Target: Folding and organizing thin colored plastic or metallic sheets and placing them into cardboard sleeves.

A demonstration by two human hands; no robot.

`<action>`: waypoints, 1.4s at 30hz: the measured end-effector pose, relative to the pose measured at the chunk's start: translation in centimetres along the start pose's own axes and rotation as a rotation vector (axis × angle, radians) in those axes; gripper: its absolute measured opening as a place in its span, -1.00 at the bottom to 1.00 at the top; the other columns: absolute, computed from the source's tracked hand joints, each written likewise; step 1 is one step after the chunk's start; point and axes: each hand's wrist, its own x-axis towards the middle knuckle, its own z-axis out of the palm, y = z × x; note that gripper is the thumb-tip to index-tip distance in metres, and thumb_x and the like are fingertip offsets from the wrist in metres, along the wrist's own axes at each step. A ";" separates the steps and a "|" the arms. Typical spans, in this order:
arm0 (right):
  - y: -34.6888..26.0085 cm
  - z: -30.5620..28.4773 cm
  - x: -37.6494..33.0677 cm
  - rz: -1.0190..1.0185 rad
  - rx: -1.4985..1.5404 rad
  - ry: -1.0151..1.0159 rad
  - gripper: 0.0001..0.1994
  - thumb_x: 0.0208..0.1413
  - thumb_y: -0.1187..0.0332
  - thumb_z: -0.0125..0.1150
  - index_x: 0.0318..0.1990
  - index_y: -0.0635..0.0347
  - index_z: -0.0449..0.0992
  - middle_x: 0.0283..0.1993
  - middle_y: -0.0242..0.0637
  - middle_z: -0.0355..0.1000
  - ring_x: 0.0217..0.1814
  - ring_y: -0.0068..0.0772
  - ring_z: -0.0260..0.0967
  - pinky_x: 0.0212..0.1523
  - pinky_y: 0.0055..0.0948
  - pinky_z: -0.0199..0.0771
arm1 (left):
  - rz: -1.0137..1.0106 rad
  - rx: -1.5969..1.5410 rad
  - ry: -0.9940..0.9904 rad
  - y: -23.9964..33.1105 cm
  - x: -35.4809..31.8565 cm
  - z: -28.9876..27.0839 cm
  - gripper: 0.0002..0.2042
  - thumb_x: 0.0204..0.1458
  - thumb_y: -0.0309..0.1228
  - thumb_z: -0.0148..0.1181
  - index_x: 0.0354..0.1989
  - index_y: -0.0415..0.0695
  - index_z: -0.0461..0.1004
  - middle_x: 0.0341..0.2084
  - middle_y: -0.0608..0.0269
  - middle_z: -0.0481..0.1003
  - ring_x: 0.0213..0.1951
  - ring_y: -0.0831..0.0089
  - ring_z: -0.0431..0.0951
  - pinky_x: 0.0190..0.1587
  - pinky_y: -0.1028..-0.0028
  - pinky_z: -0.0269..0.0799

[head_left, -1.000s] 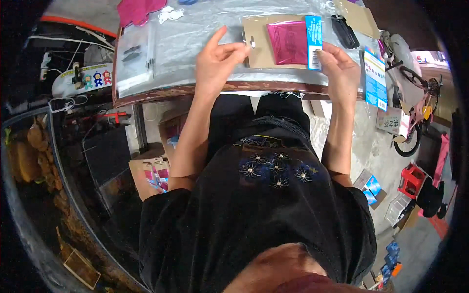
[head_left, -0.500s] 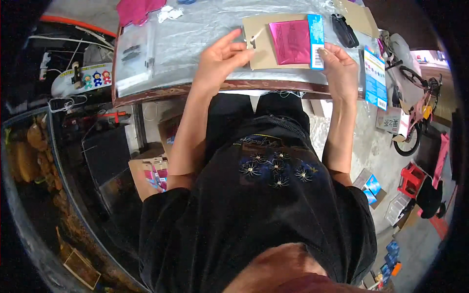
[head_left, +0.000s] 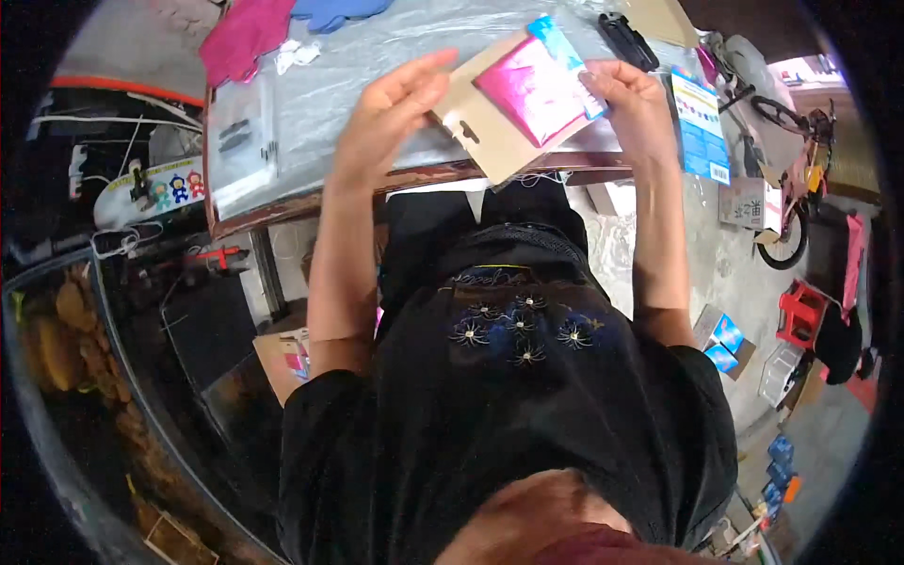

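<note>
A flat package, made of a brown cardboard card (head_left: 474,105) with a hang hole, carries a shiny pink packet (head_left: 532,89) and a blue label strip at one end. It is held tilted above the near edge of the table (head_left: 414,176). My right hand (head_left: 640,108) pinches the blue end between thumb and fingers. Beside the card's left edge, my left hand (head_left: 391,108) has its fingers apart; whether a fingertip touches the card I cannot tell.
On the plastic-covered table lie pink cloth (head_left: 247,42), blue cloth (head_left: 339,9), a white crumpled piece (head_left: 297,56), a clear bag (head_left: 240,155) and a black stapler-like tool (head_left: 628,42). A blue printed package (head_left: 699,127) overhangs the right edge. A glass tank (head_left: 113,311) stands left.
The package has turned, its hang-hole end swinging down toward me and its blue end tipping up. My left hand has shifted left, off the card's end. The view has shifted slightly.
</note>
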 end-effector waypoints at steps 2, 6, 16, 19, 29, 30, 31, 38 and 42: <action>-2.0 0.7 0.3 -0.022 -0.133 -0.094 -0.78 0.18 0.39 0.32 -0.08 0.33 0.61 -0.21 -0.34 0.61 -0.23 -0.58 0.52 -0.15 -0.62 0.46 | 0.024 0.180 -0.127 1.1 1.6 -0.2 -0.64 0.31 -0.22 0.15 0.07 -0.28 0.50 -0.11 0.26 0.60 -0.12 0.55 0.57 -0.03 0.47 0.49; -3.9 3.0 0.5 -0.134 -0.104 -0.088 -0.77 0.20 0.35 0.31 -0.08 0.30 0.62 -0.20 -0.37 0.61 -0.21 -0.60 0.53 -0.17 -0.59 0.50 | -0.064 0.185 -0.208 1.3 3.8 0.6 -0.66 0.31 -0.23 0.14 0.07 -0.25 0.51 -0.10 0.25 0.60 -0.09 0.54 0.55 0.01 0.50 0.45; -0.4 3.6 -1.7 0.033 0.051 -0.018 -0.81 0.23 0.38 0.23 -0.10 0.27 0.63 -0.21 -0.37 0.62 -0.26 -0.62 0.54 -0.25 -0.52 0.59 | 0.102 -0.281 0.039 -2.4 2.6 3.4 -0.71 0.36 -0.30 0.04 0.13 -0.21 0.43 0.02 0.21 0.55 0.07 0.49 0.51 0.17 0.41 0.39; -0.5 3.6 -2.1 0.014 0.027 -0.037 -0.81 0.21 0.42 0.24 -0.09 0.27 0.63 -0.23 -0.36 0.62 -0.29 -0.61 0.54 -0.25 -0.52 0.58 | 0.112 -0.299 -0.026 -2.1 1.9 2.7 -0.69 0.40 -0.30 -0.04 0.17 -0.23 0.36 0.08 0.18 0.51 0.15 0.43 0.48 0.24 0.34 0.36; -1.9 5.4 -4.6 -0.062 -0.172 -0.079 -0.82 0.16 0.51 0.30 -0.11 0.38 0.62 -0.24 -0.33 0.63 -0.33 -0.69 0.48 -0.27 -0.62 0.48 | 0.096 -0.399 0.006 -2.0 -0.3 3.0 -0.64 0.44 -0.23 -0.18 0.18 -0.25 0.33 0.11 0.11 0.48 0.14 0.32 0.51 0.24 0.27 0.40; -2.0 5.5 -4.8 -0.053 -0.227 -0.059 -0.82 0.16 0.50 0.30 -0.11 0.39 0.61 -0.24 -0.33 0.63 -0.34 -0.69 0.47 -0.27 -0.63 0.47 | 0.096 -0.396 0.005 -2.1 -0.5 3.1 -0.64 0.44 -0.22 -0.19 0.17 -0.25 0.33 0.11 0.11 0.48 0.13 0.32 0.52 0.24 0.27 0.41; -1.9 5.6 -4.8 -0.051 -0.224 -0.051 -0.82 0.16 0.50 0.30 -0.11 0.39 0.61 -0.24 -0.33 0.63 -0.34 -0.69 0.47 -0.27 -0.63 0.47 | 0.094 -0.393 0.003 -2.2 -0.5 3.1 -0.63 0.44 -0.22 -0.19 0.17 -0.25 0.32 0.11 0.10 0.48 0.12 0.32 0.52 0.23 0.27 0.42; -0.9 5.7 -5.1 0.011 -0.059 -0.058 -0.80 0.19 0.42 0.30 -0.11 0.36 0.62 -0.29 -0.38 0.61 -0.35 -0.69 0.47 -0.29 -0.64 0.44 | 0.049 -0.388 0.016 -2.2 -0.1 2.6 -0.61 0.44 -0.20 -0.19 0.20 -0.26 0.31 0.11 0.09 0.48 0.13 0.32 0.52 0.23 0.26 0.42; 0.2 5.9 -5.1 0.002 -0.063 0.000 -0.80 0.21 0.39 0.27 -0.11 0.34 0.62 -0.30 -0.40 0.60 -0.36 -0.69 0.46 -0.30 -0.65 0.44 | 0.002 -0.373 0.001 -1.6 0.4 2.1 -0.59 0.44 -0.20 -0.18 0.23 -0.27 0.29 0.13 0.09 0.47 0.13 0.32 0.52 0.23 0.26 0.41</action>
